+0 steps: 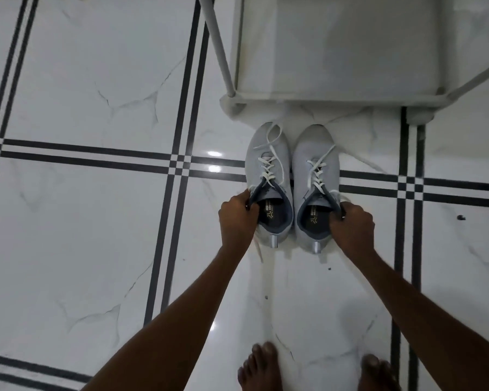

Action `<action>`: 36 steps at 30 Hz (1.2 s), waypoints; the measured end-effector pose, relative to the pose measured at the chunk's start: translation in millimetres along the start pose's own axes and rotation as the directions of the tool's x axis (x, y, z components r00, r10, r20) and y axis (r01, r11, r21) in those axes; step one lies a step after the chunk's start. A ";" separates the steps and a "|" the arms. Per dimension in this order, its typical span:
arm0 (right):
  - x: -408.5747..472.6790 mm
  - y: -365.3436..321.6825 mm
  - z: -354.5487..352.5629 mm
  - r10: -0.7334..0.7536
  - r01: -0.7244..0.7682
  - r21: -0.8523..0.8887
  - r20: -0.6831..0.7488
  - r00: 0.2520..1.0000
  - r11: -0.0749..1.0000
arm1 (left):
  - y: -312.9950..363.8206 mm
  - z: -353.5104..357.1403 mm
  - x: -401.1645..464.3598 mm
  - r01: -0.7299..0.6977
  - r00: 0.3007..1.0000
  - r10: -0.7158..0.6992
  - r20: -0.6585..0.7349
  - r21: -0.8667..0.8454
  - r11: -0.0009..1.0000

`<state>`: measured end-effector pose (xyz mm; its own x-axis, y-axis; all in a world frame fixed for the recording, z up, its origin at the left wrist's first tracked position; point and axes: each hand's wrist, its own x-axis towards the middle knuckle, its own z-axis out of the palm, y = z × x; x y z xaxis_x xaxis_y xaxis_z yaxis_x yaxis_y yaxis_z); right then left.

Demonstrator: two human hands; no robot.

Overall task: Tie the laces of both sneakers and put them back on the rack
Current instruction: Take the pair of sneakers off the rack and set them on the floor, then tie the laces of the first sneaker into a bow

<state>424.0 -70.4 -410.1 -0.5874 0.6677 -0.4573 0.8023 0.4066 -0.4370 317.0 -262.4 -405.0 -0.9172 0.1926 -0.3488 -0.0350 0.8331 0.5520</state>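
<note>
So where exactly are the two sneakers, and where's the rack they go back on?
left sneaker (268, 165), head view, on its laced top.
right sneaker (315, 153), head view, on the grey toe area.
rack (336, 97), head view, on its bottom front bar.

2 sneakers, left sneaker (268, 165) & right sneaker (316, 162), each w/ 1 white lace, both untied. 2 hands: left hand (237, 218), right hand (351, 224). 1 rack (336, 97), 2 bare feet (261, 368).

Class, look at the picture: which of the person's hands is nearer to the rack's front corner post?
Left. The left hand grips the left sneaker, below the rack's front corner post; the right hand, on the right sneaker, is further right.
</note>
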 end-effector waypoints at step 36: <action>12.6 -125.8 74.3 -0.434 0.471 0.120 -0.243 0.867 0.874 | -6.9 -118.5 76.4 -0.207 0.950 -0.010 0.312 0.652 0.730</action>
<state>307.8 -159.5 -418.4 -0.8324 0.5539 -0.0188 0.4115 0.5949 -0.6905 200.2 -314.9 -345.7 -0.7468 0.3365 -0.5736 0.4225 0.9062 -0.0185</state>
